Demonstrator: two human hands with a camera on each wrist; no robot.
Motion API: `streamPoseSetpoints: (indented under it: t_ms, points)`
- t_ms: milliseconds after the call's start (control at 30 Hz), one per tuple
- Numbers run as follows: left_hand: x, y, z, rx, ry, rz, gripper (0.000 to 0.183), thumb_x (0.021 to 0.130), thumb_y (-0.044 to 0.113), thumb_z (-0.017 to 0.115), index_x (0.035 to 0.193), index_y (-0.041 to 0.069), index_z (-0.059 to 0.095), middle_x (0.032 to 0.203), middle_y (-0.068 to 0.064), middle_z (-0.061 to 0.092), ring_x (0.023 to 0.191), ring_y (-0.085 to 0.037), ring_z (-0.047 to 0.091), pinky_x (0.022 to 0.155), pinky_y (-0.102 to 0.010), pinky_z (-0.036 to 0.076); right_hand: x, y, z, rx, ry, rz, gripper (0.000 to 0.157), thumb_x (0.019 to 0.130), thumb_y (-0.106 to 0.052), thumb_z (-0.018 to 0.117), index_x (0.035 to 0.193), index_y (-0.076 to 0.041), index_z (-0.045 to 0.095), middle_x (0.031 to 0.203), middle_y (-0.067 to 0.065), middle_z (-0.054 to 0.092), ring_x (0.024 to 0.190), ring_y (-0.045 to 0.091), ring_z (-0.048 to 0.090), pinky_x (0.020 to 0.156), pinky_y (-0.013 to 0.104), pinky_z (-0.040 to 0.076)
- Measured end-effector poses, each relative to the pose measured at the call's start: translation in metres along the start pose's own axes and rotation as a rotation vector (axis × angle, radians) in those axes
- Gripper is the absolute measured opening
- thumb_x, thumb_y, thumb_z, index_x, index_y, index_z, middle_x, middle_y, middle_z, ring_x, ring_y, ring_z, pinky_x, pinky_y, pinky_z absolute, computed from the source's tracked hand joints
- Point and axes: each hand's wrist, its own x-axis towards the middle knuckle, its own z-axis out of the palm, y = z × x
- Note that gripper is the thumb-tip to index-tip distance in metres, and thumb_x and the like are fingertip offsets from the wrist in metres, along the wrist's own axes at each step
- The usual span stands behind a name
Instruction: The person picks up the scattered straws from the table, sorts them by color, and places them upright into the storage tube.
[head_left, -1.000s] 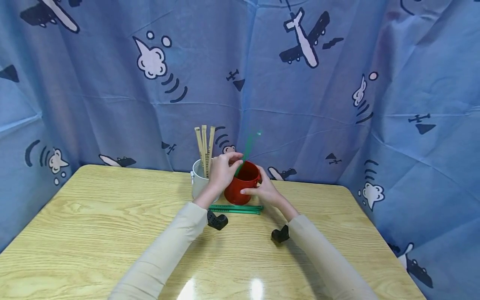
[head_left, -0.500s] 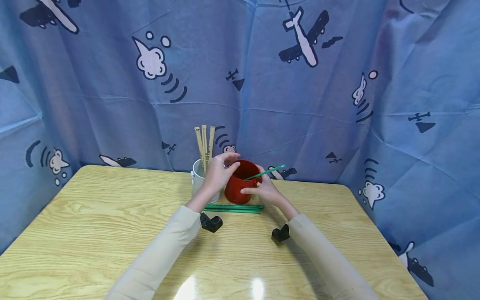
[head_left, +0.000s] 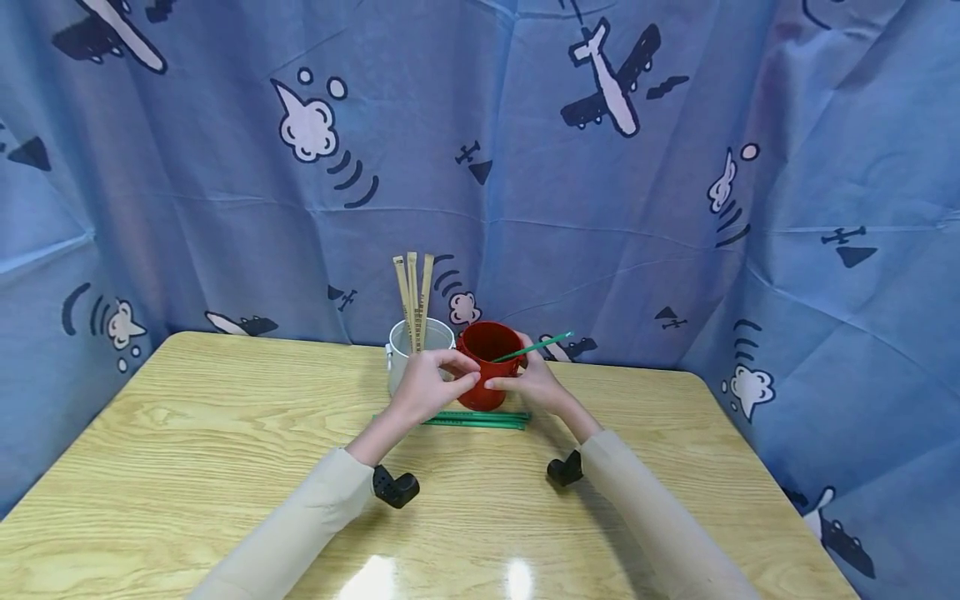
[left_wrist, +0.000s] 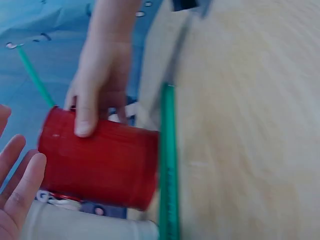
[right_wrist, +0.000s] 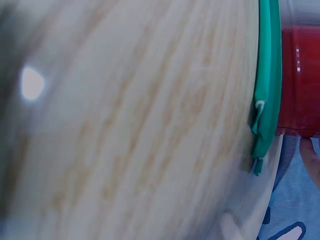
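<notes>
My right hand holds the side of a small red pail, its thumb across the front and its fingers behind. Inside the pail a thin green stick packet leans out over the right rim. My left hand is just left of the pail, in front of a white pail, with nothing between its fingers. In the left wrist view its fingers are apart, close to the red pail's rim. Several more green stick packets lie flat on the table before the pails.
Several beige stick packets stand upright in the white pail, which is partly hidden by my left hand. Both pails stand near the back edge of the wooden table. A blue patterned curtain hangs behind it.
The left hand held a green stick packet upright in the red pail, then let go, and the packet tipped to the right. That hand then moved down and left. The right hand stayed put.
</notes>
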Motion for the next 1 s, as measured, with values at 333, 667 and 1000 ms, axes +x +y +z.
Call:
streamPoseSetpoints:
  t_ms: [333,667,1000]
  points:
    - [-0.025,-0.022,0.007,0.071,-0.186,-0.039,0.019,0.082,0.012,0.073,0.099,0.002,0.073,0.094,-0.008,0.074,0.084,-0.020,0.067,0.078,-0.034,0.057,-0.002,-0.001,0.000,0.047,-0.004,-0.020,0.087,0.076,-0.007,0.080,0.145,-0.012,0.028,0.144,0.013,0.043,0.130,0.032,0.044,0.101,0.049,0.046]
    - [-0.028,-0.032,0.010,0.218,-0.359,-0.108,0.036,0.084,0.009,0.070,0.119,-0.001,0.065,0.121,-0.013,0.067,0.116,-0.031,0.060,0.098,-0.047,0.049,-0.001,-0.001,0.000,0.053,-0.004,-0.020,0.085,0.076,-0.004,0.079,0.145,-0.012,0.029,0.143,0.013,0.044,0.130,0.034,0.044,0.101,0.050,0.046]
    - [-0.032,-0.044,0.012,0.340,-0.324,-0.076,0.031,0.081,-0.003,0.064,0.111,-0.003,0.069,0.112,-0.016,0.069,0.114,-0.032,0.061,0.098,-0.046,0.048,-0.010,-0.027,0.000,0.051,-0.025,0.023,0.087,0.076,-0.003,0.079,0.146,-0.004,0.026,0.144,0.020,0.042,0.131,0.038,0.040,0.101,0.052,0.046]
